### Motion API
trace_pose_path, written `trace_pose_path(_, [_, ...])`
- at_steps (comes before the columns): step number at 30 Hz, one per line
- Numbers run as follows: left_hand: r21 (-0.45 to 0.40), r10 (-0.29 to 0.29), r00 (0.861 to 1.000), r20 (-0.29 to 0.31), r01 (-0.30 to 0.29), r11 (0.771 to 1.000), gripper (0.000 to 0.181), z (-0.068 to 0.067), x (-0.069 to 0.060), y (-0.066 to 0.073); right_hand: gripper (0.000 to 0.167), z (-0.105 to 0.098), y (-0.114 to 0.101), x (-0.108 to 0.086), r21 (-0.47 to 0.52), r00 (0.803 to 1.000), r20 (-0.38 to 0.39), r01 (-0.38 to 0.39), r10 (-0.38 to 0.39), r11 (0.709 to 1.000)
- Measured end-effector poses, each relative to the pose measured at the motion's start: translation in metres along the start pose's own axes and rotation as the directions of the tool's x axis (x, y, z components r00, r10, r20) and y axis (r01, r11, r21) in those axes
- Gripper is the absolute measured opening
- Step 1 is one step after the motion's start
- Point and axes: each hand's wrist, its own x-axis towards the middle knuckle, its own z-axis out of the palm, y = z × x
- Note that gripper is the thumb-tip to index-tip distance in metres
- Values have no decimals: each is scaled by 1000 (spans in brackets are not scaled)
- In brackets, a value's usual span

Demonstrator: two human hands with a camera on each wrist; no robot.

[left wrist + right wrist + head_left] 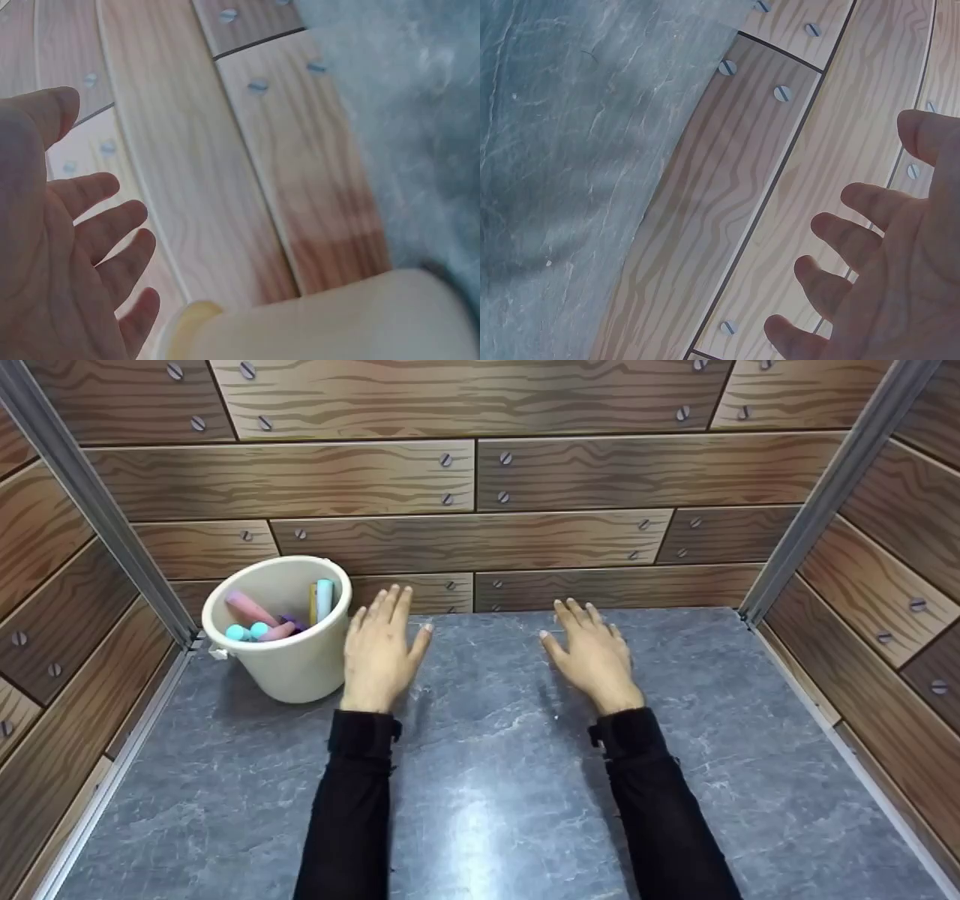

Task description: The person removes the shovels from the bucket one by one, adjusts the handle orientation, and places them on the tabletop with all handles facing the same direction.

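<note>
I find the left hand [381,654] above the grey counter [480,720], fingers extended and slightly spread, holding nothing. It is just beside the cream bucket [296,671]; I cannot tell whether they touch. I find the right hand [594,661] likewise extended, holding nothing, well apart from the bucket. The bucket stands upright at the counter's far left, containing pink pieces [251,607], light-blue pieces [324,598] and 1 yellow piece [313,604], partly hidden.
</note>
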Motion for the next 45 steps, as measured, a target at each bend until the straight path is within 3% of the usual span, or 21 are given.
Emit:
trace_pose_path(9, [31,10,996,-91,-7,999,76,-36,-6,-28,76,-2,-3,0,12,1000,5,-3,3,1000])
trace_pose_path(18, [66,-12,986,-168,23,998,70,-66,-25,-75,77,-3,-6,-1,17,1000,7,3,-3,1000])
trace_pose_path(26, [77,-63,980,-191,79,994,62,-84,-42,-110,77,-2,-9,-2,21,999,5,39,-39,999])
trace_pose_path(34, [56,-88,976,-201,102,993,49,-88,-48,-120,76,-1,-21,-3,13,980,-42,196,-195,981])
trace_pose_path(39, [27,-91,981,-174,97,995,51,-87,-47,-121,75,-1,-33,-7,3,963,-50,265,-264,964])
trace_pose_path(45, [54,-87,985,-151,96,994,52,-88,-47,-123,74,-3,-48,-12,-13,941,-66,333,-333,943])
